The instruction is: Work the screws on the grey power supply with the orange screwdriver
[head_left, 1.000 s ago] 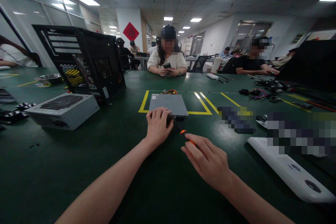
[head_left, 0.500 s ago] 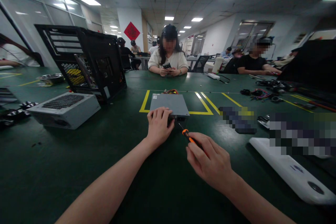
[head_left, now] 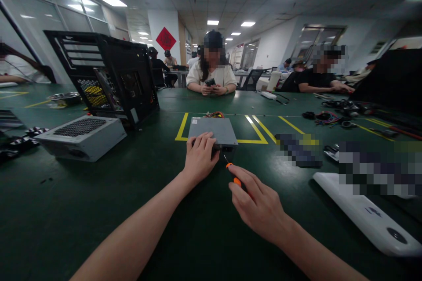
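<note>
A grey computer power supply (head_left: 216, 128) lies on the green table in front of me, partly over a yellow tape outline. Bundled coloured wires (head_left: 215, 114) show at its far side. My left hand (head_left: 201, 156) grips its near left edge, with fingers on the top face and the thumb at the near side. In my right hand (head_left: 257, 202) is a screwdriver (head_left: 237, 182) with an orange and black handle. Its thin shaft points up and left, toward the near face with the power socket (head_left: 227, 149). Whether the tip touches that face I cannot tell.
Left stands a black computer case (head_left: 132, 83), with a second power supply (head_left: 82, 138) before it and a metal bowl (head_left: 64, 98) behind. On the right are a long white device (head_left: 365, 210) and loose cables (head_left: 326, 117). A person (head_left: 211, 72) holding a phone sits opposite.
My right hand has shifted slightly left and lower, and its fingers sit further forward along the screwdriver handle. My left hand and the power supply have hardly moved.
</note>
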A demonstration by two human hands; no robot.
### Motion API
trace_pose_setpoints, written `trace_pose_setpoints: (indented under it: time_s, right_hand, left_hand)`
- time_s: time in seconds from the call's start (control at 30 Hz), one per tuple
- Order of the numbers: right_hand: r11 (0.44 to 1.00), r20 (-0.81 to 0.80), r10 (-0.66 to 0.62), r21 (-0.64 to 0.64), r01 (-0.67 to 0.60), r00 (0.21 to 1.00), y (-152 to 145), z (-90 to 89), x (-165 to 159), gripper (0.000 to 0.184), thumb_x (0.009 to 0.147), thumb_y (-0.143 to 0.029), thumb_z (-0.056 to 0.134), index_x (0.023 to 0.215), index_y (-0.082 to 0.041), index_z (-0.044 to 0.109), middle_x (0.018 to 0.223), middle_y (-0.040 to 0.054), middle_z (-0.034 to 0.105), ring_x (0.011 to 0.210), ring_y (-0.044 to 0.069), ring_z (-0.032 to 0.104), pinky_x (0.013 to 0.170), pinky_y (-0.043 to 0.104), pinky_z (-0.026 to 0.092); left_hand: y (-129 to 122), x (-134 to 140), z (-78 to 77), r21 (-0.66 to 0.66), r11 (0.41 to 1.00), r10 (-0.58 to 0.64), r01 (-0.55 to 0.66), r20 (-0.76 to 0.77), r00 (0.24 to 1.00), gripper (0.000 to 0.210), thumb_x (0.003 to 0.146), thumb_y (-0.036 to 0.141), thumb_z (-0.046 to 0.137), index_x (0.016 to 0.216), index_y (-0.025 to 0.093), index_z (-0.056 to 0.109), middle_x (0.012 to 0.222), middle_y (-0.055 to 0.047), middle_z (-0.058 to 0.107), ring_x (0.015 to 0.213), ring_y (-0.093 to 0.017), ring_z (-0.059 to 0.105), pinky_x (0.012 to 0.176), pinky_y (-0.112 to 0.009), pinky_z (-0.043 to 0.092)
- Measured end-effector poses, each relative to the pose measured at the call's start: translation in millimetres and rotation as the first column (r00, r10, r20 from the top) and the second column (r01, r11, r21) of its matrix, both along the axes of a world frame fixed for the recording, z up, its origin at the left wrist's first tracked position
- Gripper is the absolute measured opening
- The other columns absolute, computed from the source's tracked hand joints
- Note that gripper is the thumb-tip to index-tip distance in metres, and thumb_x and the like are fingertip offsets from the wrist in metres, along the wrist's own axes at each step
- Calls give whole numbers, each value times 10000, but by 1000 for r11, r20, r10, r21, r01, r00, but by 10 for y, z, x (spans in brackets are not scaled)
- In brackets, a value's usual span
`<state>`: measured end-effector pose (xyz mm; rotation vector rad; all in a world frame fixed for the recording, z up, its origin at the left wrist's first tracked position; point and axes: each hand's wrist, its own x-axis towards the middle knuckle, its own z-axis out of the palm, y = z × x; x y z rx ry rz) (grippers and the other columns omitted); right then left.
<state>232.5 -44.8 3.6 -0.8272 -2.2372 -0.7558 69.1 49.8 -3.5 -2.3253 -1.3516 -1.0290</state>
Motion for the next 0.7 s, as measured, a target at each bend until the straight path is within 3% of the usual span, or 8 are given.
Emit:
trace_pose_setpoints:
  time_s: [0.17, 0.33, 0.53, 0.7]
  right_hand:
    - [998, -45, -29, 45, 31, 999, 4, -17, 38, 247, 753, -115, 563, 978, -156, 469, 1055, 139, 567, 988, 217, 566, 715, 291, 522]
    - [1000, 40, 8, 29, -9, 999, -15, -19, 30, 235, 773, -107, 520, 1001, -142, 473, 1128, 181, 522, 1097, 256, 499, 789, 332, 505]
    - [997, 12, -20, 75, 19, 1000, -21, -46, 58, 204, 782, -137, 534, 975, -187, 492, 1100, 120, 561, 1062, 210, 526, 760, 293, 508]
    - [998, 70, 31, 44, -34, 997, -60, -10, 10, 212, 789, -150, 522, 997, -173, 488, 1100, 145, 563, 1082, 237, 513, 771, 309, 505]
  left_hand:
    - [3, -3, 9, -18, 1000, 14, -14, -3, 1000, 239, 807, 271, 484, 1039, 210, 482, 1217, -64, 508, 1151, -218, 405, 930, -404, 260]
    - [-10, -12, 32, -29, 1000, 11, -12, -13, 1000, 219, 815, 273, 478, 1026, 216, 489, 1210, -63, 514, 1130, -227, 421, 903, -402, 278]
    - [-59, -56, 47, -34, 998, 43, -43, -20, 999, 223, 803, 283, 498, 1018, 226, 488, 1197, -47, 523, 1116, -227, 427, 878, -396, 292]
    - [-51, -89, 30, -34, 998, 54, -53, 2, 999, 242, 778, 294, 541, 1007, 231, 491, 1193, -41, 527, 1105, -222, 431, 866, -392, 292]
